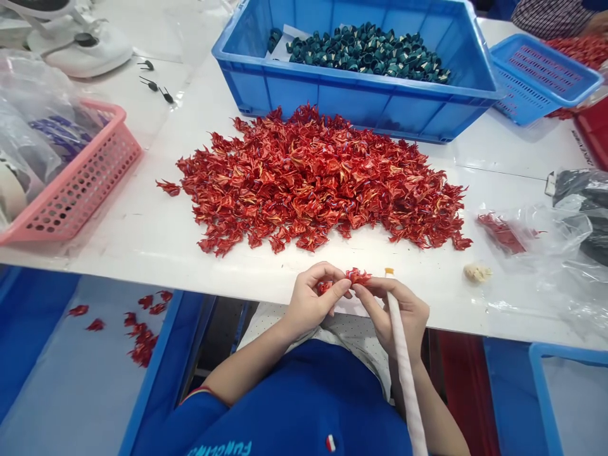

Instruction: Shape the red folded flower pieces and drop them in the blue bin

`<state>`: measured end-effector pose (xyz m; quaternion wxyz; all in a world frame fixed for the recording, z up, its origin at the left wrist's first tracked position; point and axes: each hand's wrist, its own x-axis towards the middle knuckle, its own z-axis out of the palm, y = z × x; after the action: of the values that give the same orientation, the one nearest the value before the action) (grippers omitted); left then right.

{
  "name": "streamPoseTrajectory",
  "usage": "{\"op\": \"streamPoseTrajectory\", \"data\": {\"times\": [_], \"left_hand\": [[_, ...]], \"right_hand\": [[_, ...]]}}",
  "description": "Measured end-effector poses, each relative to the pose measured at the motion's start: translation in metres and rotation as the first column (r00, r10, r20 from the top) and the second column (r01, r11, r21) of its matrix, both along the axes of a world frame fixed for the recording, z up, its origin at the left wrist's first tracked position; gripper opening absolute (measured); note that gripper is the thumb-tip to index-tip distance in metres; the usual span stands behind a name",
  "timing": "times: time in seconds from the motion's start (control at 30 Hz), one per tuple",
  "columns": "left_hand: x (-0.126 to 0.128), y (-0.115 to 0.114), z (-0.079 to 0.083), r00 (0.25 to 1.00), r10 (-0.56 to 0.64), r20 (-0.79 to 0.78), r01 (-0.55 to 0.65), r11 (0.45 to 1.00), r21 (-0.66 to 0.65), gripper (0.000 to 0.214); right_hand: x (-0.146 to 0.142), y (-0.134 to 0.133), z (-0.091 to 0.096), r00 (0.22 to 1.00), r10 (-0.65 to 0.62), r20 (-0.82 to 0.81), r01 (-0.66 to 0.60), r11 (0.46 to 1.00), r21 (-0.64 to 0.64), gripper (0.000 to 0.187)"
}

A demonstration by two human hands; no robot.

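Note:
Both hands meet at the table's front edge over a small red folded foil piece (357, 276). My left hand (313, 297) pinches it from the left with curled fingers. My right hand (396, 310) pinches it from the right and also grips a long white wrapped stick (403, 367) with a yellowish tip, which runs down along my forearm. A big heap of the same red folded pieces (313, 177) lies on the white table (156, 234) just beyond my hands.
A large blue crate (361, 95) with dark green folded pieces stands behind the heap. A pink basket (80, 183) with plastic bags sits left, a blue basket (541, 76) right, clear bags (546, 247) near right. A blue bin (95, 380) below left holds several red pieces.

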<state>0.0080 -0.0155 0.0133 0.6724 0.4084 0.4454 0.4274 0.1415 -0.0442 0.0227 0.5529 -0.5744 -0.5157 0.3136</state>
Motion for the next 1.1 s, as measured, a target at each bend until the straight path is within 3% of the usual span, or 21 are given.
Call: {"op": "streamPoseTrajectory", "data": {"times": [0.1,0.27,0.5,0.63,0.7,0.8,0.87,0.93,1.0,1.1], "left_hand": [[-0.001,-0.001,-0.003,0.99,0.085,-0.116,-0.057,0.972,0.229,0.024],[-0.003,-0.002,0.0,0.956,0.213,-0.201,-0.073,0.84,0.538,0.015],[-0.006,-0.002,0.005,0.926,0.299,-0.23,-0.063,0.723,0.688,0.012],[-0.007,-0.002,-0.001,0.917,0.329,-0.225,-0.043,0.643,0.765,0.008],[-0.008,-0.001,-0.002,0.919,0.318,-0.231,-0.025,0.632,0.775,0.006],[-0.009,0.0,-0.001,0.93,0.271,-0.248,-0.001,0.677,0.736,0.008],[-0.009,0.001,0.0,0.939,0.225,-0.26,-0.005,0.763,0.646,0.013],[-0.009,0.001,0.0,0.96,0.143,-0.24,-0.015,0.883,0.469,0.019],[-0.009,0.001,0.0,0.984,0.06,-0.166,-0.016,0.968,0.251,0.027],[-0.008,0.002,-0.001,0.997,0.027,-0.072,-0.025,0.999,0.034,0.036]], "right_hand": [[-0.003,-0.002,-0.004,1.0,0.003,0.002,-0.003,1.0,0.028,0.016],[-0.003,-0.006,-0.012,1.0,0.003,-0.029,-0.001,0.996,0.085,0.018],[-0.002,-0.003,-0.014,0.983,0.074,-0.168,-0.053,0.991,0.127,0.018],[-0.005,0.002,-0.011,0.969,0.049,-0.241,-0.021,0.993,0.119,0.021],[-0.006,0.003,-0.009,0.968,0.033,-0.25,-0.006,0.994,0.109,0.019],[-0.006,0.004,-0.009,0.968,0.036,-0.247,-0.018,0.997,0.075,0.019],[-0.004,0.004,-0.011,0.971,0.027,-0.238,-0.02,0.999,0.034,0.019],[-0.001,0.005,-0.012,0.974,0.028,-0.223,-0.031,0.999,-0.009,0.02],[0.003,0.006,-0.013,0.974,0.002,-0.226,-0.006,1.0,-0.018,0.022],[0.011,0.005,-0.01,0.969,-0.085,-0.231,0.082,0.996,-0.023,0.044]]}}
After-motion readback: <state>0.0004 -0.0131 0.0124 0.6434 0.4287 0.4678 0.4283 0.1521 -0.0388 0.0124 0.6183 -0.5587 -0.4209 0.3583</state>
